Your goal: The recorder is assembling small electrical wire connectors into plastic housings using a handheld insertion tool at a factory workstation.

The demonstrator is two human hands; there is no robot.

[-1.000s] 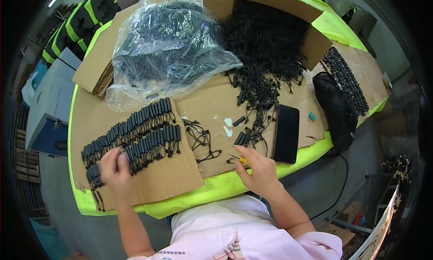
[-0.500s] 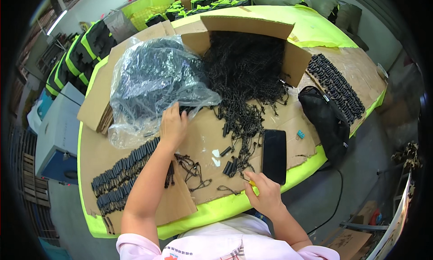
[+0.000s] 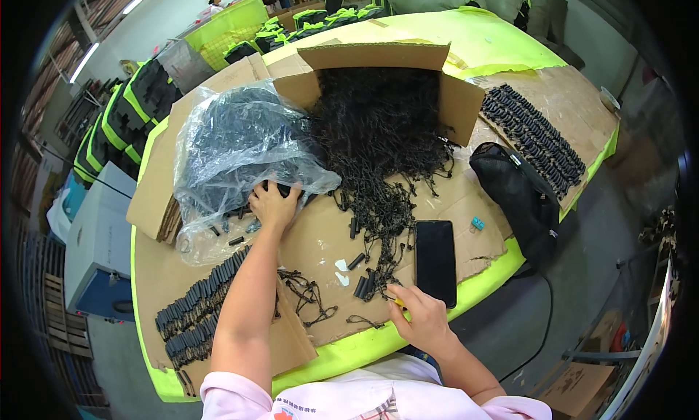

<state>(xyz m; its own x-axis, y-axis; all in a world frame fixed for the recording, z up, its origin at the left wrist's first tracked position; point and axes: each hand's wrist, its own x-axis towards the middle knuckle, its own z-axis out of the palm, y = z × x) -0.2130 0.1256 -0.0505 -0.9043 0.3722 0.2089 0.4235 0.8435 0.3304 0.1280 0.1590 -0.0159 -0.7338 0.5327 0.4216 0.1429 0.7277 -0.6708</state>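
- Desk [image 3: 408, 34], lime-covered and layered with cardboard, carrying the whole lot.
- Cardboard box [image 3: 375, 56], one, its mass of black cords [image 3: 378, 121] spilling out toward the person; apparently much is remaining here.
- Clear plastic bag [image 3: 244, 121], one, bulging with dark contents and lying beside the box; this stock, too, is seemingly waiting.
- Cardboard panel [image 3: 291, 347], bearing two slanting rows of black tubes with cord loops [image 3: 196, 340]; these are apparently forming the completed share, the left forearm covering part of them.
- Dark bundled rows [image 3: 535, 139], lying in order at the desk's far right; whether they are finished, one cannot tell.
- Black phone [image 3: 435, 263], lying flat right of the cords.
- Hands, two, working well apart: the left hand [image 3: 275, 203] is reaching to the bag's near edge, its grip there not showing clearly; the right hand [image 3: 420, 314] is pinching a small yellow tool [image 3: 398, 300].
- Loose cord loops [image 3: 309, 292], lying beside the panel, apparently tubeless and awaiting work.
- Loose black tubes [image 3: 364, 285], a few, resting beside the spilled cords near the right hand.
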